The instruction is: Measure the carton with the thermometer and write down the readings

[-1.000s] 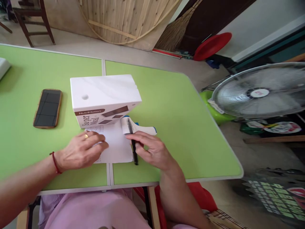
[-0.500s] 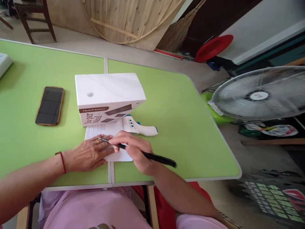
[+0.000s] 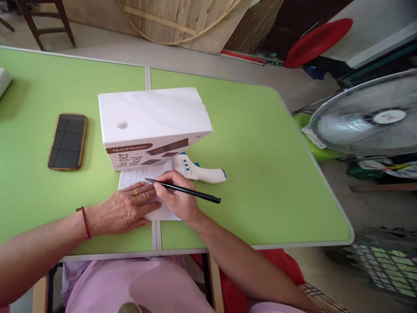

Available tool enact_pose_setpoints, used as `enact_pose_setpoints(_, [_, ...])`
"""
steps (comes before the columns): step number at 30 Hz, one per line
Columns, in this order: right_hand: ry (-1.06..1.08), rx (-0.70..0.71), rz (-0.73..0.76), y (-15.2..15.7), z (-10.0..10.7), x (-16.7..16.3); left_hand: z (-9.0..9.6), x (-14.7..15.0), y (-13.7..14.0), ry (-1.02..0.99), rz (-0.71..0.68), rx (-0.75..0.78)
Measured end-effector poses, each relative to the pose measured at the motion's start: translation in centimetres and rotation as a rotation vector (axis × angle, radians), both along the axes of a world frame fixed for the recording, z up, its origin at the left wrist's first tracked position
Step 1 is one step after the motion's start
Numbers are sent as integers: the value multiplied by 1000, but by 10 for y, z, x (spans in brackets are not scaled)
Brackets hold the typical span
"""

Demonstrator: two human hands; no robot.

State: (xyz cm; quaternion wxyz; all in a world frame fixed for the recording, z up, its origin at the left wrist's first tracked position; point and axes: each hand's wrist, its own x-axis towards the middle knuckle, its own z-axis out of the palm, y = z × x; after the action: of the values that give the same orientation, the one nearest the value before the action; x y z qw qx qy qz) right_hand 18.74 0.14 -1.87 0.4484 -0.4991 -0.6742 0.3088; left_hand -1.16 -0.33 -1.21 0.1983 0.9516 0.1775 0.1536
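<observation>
My left hand (image 3: pixel 125 208) lies flat with its fingers stretched over a white sheet of paper (image 3: pixel 167 213). Rows of small handwriting fill the upper left of the sheet. Pinched in my right hand (image 3: pixel 179 195) is a black pen (image 3: pixel 198 194), its tip at the written rows just above my left fingers. Behind the paper stands a white box (image 3: pixel 156 113) printed "NutriMotion Super Meal", covering the sheet's far edge. A white and blue handheld thermometer (image 3: pixel 208 174) lies beside the box, beyond my right hand.
A phone in a brown case (image 3: pixel 67 141) lies left of the box on the green table (image 3: pixel 260 174). At the far left edge a white object (image 3: pixel 4 80) is partly visible. A fan (image 3: pixel 374 115) stands past the table's right side.
My right hand has brought the pen tip up and right to the written rows, with the pen now lying flatter. My left hand stays on the paper. The view has shifted slightly.
</observation>
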Motion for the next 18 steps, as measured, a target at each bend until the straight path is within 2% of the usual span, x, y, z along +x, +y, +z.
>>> enact_pose_setpoints(6, [-44,17,13,0,-5,-3,3,0,0,10,8,-9])
enact_pose_setpoints(18, [-88,70,47,1,-1,-3,1,0,0,20,9,22])
